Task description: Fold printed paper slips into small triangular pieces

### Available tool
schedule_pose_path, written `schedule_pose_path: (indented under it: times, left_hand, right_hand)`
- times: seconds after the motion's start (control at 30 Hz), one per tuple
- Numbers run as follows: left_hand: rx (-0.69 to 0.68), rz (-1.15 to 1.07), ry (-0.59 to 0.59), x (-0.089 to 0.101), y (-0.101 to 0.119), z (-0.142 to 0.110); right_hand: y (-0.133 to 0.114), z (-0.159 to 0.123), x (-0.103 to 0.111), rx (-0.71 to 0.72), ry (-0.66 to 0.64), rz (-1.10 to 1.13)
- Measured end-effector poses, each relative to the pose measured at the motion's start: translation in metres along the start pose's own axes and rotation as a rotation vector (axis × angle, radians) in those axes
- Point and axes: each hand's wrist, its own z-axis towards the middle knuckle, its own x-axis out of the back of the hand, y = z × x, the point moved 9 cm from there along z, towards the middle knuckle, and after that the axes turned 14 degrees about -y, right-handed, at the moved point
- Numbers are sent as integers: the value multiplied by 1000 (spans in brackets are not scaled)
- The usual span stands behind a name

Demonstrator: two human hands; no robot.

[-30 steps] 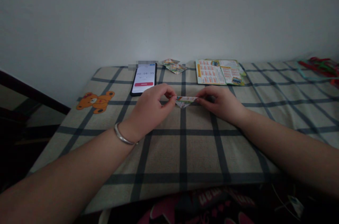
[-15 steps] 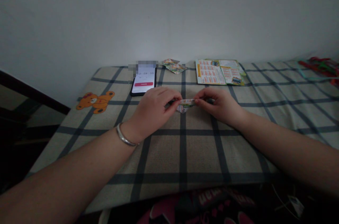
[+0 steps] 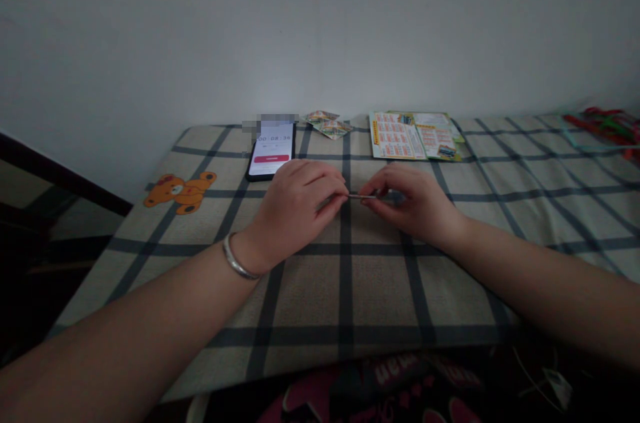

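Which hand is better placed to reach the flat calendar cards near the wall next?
Probably the right hand: the calendar cards lie just beyond it. The left hand is farther from them, in front of the phone. Both pinch the thin paper, so the right should release it first.

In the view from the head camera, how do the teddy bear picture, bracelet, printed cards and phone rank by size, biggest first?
1. Printed cards, taken together
2. Phone and teddy bear picture: too alike to rank
3. Bracelet, a thin band
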Motion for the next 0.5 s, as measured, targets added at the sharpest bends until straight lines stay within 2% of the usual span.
schedule_pose_path:
  times: [0.23,0.5]
  left_hand:
    - [-12,2,22,1,1,-1]
    - [-79,99,21,2,8,-1]
  right_hand:
    - [-4,0,1,66,-3,-30]
    - [-13,0,-5,151,-48,-67]
